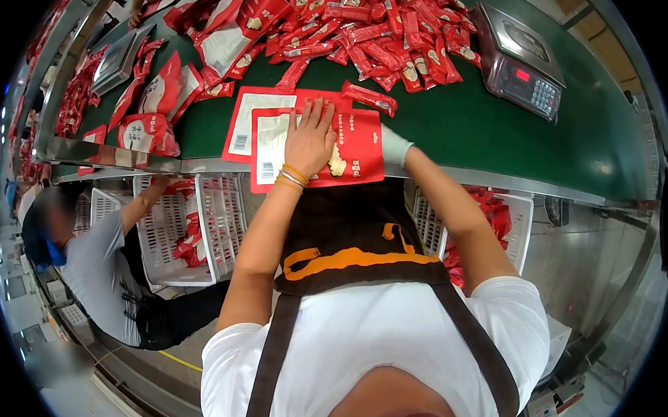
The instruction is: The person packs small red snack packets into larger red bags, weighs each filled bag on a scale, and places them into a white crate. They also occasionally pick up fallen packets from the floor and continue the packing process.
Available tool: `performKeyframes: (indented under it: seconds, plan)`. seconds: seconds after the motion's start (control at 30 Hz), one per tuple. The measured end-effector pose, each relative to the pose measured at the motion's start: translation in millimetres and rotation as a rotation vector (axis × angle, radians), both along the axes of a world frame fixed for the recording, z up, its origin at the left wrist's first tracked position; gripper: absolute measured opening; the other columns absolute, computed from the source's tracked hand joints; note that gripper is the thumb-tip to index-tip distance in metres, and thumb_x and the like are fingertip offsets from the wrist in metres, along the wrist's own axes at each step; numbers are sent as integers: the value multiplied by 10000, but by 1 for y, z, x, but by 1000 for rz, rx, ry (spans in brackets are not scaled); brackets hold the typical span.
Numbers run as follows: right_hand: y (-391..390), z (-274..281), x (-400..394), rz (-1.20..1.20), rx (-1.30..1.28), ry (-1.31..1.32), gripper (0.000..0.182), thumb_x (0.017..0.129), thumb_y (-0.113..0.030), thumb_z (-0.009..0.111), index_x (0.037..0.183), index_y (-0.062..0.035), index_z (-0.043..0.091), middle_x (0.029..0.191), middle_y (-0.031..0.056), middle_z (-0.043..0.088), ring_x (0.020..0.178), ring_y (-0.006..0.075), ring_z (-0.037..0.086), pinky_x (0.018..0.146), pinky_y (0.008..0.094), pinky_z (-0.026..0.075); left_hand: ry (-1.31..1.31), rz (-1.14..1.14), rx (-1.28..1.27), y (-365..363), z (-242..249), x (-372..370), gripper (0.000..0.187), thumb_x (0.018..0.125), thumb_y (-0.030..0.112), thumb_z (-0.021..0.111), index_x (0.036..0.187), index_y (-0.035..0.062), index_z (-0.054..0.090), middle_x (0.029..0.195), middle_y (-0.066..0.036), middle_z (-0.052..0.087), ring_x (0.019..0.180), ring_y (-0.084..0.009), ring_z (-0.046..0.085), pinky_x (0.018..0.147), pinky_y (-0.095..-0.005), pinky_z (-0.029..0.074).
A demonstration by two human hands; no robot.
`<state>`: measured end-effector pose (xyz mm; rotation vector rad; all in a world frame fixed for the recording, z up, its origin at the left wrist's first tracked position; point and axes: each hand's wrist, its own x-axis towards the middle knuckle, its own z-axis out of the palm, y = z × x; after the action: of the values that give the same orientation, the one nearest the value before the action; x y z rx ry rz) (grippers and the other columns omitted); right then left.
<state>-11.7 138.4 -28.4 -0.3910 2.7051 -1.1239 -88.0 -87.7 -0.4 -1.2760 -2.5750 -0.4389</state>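
A flat red packaging bag [360, 145] with a white panel and a barcode lies at the table's front edge, overhanging it slightly. My left hand [311, 140], bare and with bands at the wrist, is spread flat on top of it. At the bag's right edge is my right hand [396, 147] in a pale glove; its fingers are hidden by the bag. Beneath this bag, shifted up and left, lies a second red bag [237, 128]. A small red sealed packet [369, 98] rests just above, touching or close to the bags.
A heap of small red packets [384, 37] covers the back of the green table [454, 132]. A digital scale [519, 64] stands right; filled red bags [149, 132] lie left. White crates [174, 269] sit below. At left, a co-worker [100, 266] reaches into a crate.
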Motion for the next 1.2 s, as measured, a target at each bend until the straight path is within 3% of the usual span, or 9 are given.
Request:
performKeyframes:
  seconds: [0.1,0.13,0.33,0.43,0.5,0.73,0.8,0.97,1.2]
  plan:
    - [35,50,9,-443,-15,6,235,842,-145,652,1043,-34,699,951,138,715,898,213,685,829,321,528,-40,26,52,3,-2,-4,534,937,285,464,1425,68,439,1491,-162,407,1405,-313,342,1145,-542,210]
    - [37,63,2,-536,1,125,270,821,-197,649,1052,-59,679,1021,178,676,956,357,639,861,406,512,-78,33,24,2,-4,-3,549,943,290,455,1448,79,406,1498,-156,398,1408,-317,334,1146,-536,210]
    - [20,26,-31,-526,482,311,438,824,-271,695,1220,-111,601,1190,167,617,1050,349,596,904,413,487,-128,19,12,1,2,-5,555,947,295,442,1446,56,404,1496,-147,408,1407,-325,335,1153,-535,202]
    - [32,53,15,-793,115,236,414,837,-295,699,1195,-106,613,1045,147,685,971,332,640,865,425,501,-132,14,41,-1,-2,-6,554,950,295,436,1452,64,399,1496,-144,408,1407,-337,330,1153,-540,197]
    - [41,71,57,-849,-88,-34,392,808,-287,735,1119,-65,649,914,120,703,821,208,672,797,324,520,-130,16,43,-1,-2,-4,552,949,295,437,1450,66,401,1496,-145,408,1406,-338,331,1151,-542,199]
    - [-5,67,29,-536,-496,-555,448,802,-185,731,1185,7,601,1007,99,692,849,134,642,793,292,521,-112,16,58,-3,-1,-3,548,934,297,445,1441,89,418,1480,-160,419,1396,-354,345,1135,-571,210]
    - [-34,30,8,-165,-632,-87,471,833,-134,717,1259,-11,558,1158,98,660,978,147,626,871,301,516,-108,23,39,0,2,-4,550,930,314,453,1437,102,424,1476,-159,423,1394,-359,344,1131,-584,208]
    - [-39,35,7,7,-836,-459,478,864,-123,676,1315,-56,531,1266,99,614,1113,174,602,945,325,496,-106,58,2,0,5,-3,566,934,363,459,1430,91,441,1496,-136,405,1406,-337,328,1148,-570,185]
    - [-60,-24,-24,-63,-580,-32,468,873,-140,665,1315,-62,533,1260,102,616,1107,179,606,931,322,500,-79,104,8,5,5,-1,589,935,394,461,1430,75,437,1492,-147,407,1405,-346,326,1150,-574,173]
